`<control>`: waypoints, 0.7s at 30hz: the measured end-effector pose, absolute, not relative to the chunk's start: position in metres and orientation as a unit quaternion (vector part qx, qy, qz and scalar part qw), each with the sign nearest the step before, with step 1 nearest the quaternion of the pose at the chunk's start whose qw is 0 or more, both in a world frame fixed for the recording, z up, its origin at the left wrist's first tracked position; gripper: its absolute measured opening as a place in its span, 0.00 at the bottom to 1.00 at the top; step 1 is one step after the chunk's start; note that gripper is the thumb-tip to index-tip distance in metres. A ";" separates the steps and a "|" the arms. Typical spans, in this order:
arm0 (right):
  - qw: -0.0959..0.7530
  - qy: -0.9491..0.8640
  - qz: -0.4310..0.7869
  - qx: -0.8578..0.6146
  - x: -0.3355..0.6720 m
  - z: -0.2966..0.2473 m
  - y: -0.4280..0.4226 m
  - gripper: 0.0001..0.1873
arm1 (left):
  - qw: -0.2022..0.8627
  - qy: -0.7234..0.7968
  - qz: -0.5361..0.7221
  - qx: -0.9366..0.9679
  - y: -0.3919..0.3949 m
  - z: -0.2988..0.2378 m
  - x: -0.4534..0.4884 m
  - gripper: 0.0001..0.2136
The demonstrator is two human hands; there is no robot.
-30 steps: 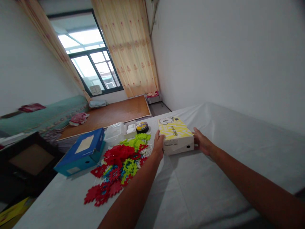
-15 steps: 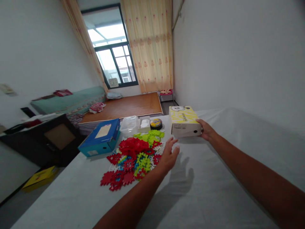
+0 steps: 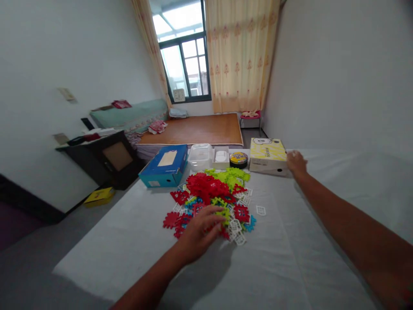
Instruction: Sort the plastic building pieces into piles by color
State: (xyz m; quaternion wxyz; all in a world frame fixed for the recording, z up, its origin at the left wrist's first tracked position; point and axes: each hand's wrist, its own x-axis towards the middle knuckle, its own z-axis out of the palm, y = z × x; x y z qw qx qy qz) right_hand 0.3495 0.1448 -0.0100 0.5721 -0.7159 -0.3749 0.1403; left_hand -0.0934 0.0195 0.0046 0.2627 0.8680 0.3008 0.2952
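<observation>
Locate the left hand [image 3: 200, 230] low in the centre of the view, palm down, released and holding nothing. Note the fingers [image 3: 215, 220] spread and nearly straight, with the tips touching the near edge of the pile of plastic pieces [image 3: 209, 191]. Read the pile as flat toothed tiles in red, green, blue and white, heaped on the white-covered table [image 3: 290, 258], with one loose white piece [image 3: 260, 210] just beside it on the right.

Locate the right hand [image 3: 295, 162] farther back, set against the right end of the yellow box [image 3: 267, 151] and touching it. Cannot tell between a firm clasp on the box and a mere laying-on: fingertips concealed by the back of the hand. Find the yellow box lying flat near the far edge of the table, just right of the round tin [image 3: 238, 159].

Follow the row leftward from the tin: small white box [image 3: 221, 157], clear container [image 3: 200, 156], blue box [image 3: 164, 165].

Treat as hidden or unclear:
- pieces under the left palm, covered by the hand
- both forearms, cut off at the lower edge of the view
- print on the yellow box lid, too small to read
- contents of the clear container, hard to make out
</observation>
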 end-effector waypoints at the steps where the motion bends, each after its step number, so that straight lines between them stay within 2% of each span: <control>1: 0.556 -0.409 0.081 -0.719 0.340 -0.008 0.141 0.24 | 0.223 0.347 0.316 0.855 0.034 0.002 -0.110 0.13; 3: 0.525 -0.532 0.006 -0.664 0.304 -0.005 0.129 0.23 | 0.133 0.448 0.341 0.816 0.065 -0.008 -0.140 0.14; 5: 0.458 -0.697 0.011 -0.552 0.252 -0.005 0.113 0.21 | 0.084 0.524 0.315 0.787 0.090 -0.022 -0.157 0.19; 8: 0.352 -0.831 0.037 -0.430 0.171 -0.008 0.095 0.23 | 0.107 0.527 0.259 0.802 0.106 -0.041 -0.150 0.27; 10: 0.309 -0.851 0.040 -0.423 0.136 -0.011 0.094 0.30 | 0.113 0.499 0.246 0.823 0.105 -0.048 -0.132 0.30; 12: 0.302 -0.842 0.050 -0.444 0.123 -0.012 0.104 0.32 | 0.115 0.464 0.254 0.841 0.099 -0.048 -0.114 0.30; 17: 0.359 -0.763 0.141 -0.518 0.142 -0.009 0.130 0.20 | 0.107 0.361 0.233 0.897 0.094 -0.027 -0.106 0.27; 21: 0.364 -0.761 0.189 -0.503 0.152 -0.007 0.122 0.21 | 0.069 0.359 0.261 0.893 0.118 0.006 -0.135 0.17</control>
